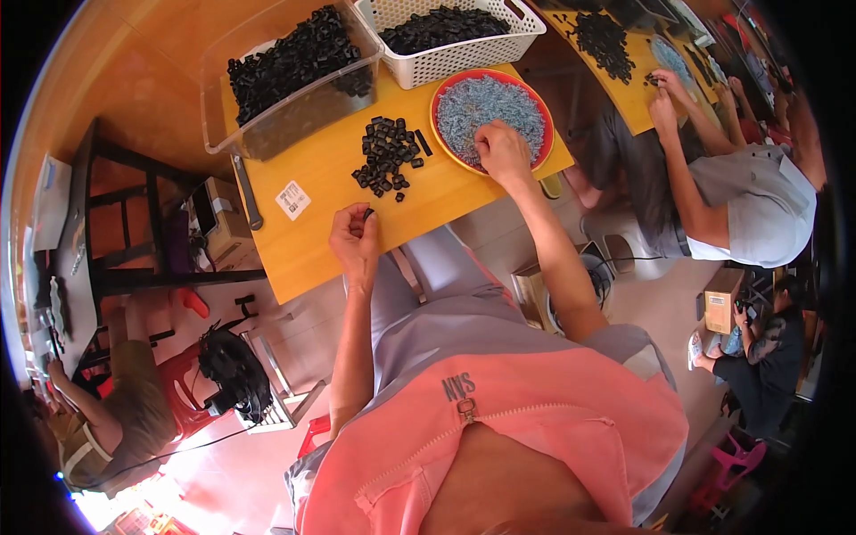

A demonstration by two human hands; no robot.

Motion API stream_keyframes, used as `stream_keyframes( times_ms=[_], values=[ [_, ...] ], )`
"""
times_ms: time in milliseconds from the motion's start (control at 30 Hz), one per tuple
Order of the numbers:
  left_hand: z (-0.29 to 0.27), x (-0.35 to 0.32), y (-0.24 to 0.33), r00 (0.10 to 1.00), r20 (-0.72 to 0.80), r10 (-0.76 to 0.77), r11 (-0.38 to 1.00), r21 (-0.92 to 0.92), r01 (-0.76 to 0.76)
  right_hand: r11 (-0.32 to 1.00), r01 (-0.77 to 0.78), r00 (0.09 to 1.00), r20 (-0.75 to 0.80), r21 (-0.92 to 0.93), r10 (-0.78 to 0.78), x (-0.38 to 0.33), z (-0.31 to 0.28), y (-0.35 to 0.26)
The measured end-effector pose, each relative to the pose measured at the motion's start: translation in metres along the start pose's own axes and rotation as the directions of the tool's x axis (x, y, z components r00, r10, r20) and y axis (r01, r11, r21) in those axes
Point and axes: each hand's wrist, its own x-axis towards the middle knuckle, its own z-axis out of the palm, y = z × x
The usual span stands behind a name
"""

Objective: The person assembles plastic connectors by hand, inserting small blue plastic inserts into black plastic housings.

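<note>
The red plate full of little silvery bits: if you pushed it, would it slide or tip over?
The red plate looks wide and shallow, so it would probably slide, not tip. Its heap of small silvery bits likely makes it fairly heavy. The loose bits would probably shift or spill; the right hand rests among them.

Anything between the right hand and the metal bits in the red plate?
Nothing visible. The right hand already rests on the grey metal bits inside the red plate; the pile of black parts sits off to its left.

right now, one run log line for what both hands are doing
left hand: pinching small black part above table edge | right hand: fingers down in red plate of grey pieces | pile of black parts: between hands
</note>
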Motion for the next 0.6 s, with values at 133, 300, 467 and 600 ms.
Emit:
stream_keyframes(
  times_ms=[133, 300, 467, 600],
  values=[
    [0.000, -0.001, -0.002, 1.000, 0.006, 0.000, 1.000, -0.013, 0.000, 0.998, 0.028, 0.996, 0.090, -0.055, -0.023, -0.001, -0.004, -0.007],
    [-0.002, 0.000, -0.002, 1.000, 0.006, 0.014, 1.000, 0.002, -0.014, 0.998, 0.041, 0.996, 0.083, -0.045, -0.037, -0.001, 0.000, -0.006],
    [-0.002, -0.001, -0.001, 1.000, 0.010, 0.020, 1.000, 0.019, -0.020, 0.993, -0.001, 1.000, 0.002, 0.115, 0.000, 0.002, 0.003, 0.012],
    [-0.002, -0.001, -0.002, 1.000, 0.009, 0.030, 0.999, 0.019, -0.030, 0.738, -0.278, 0.953, 0.084, 0.615, 0.290, 0.004, -0.002, 0.015]
  ],
)
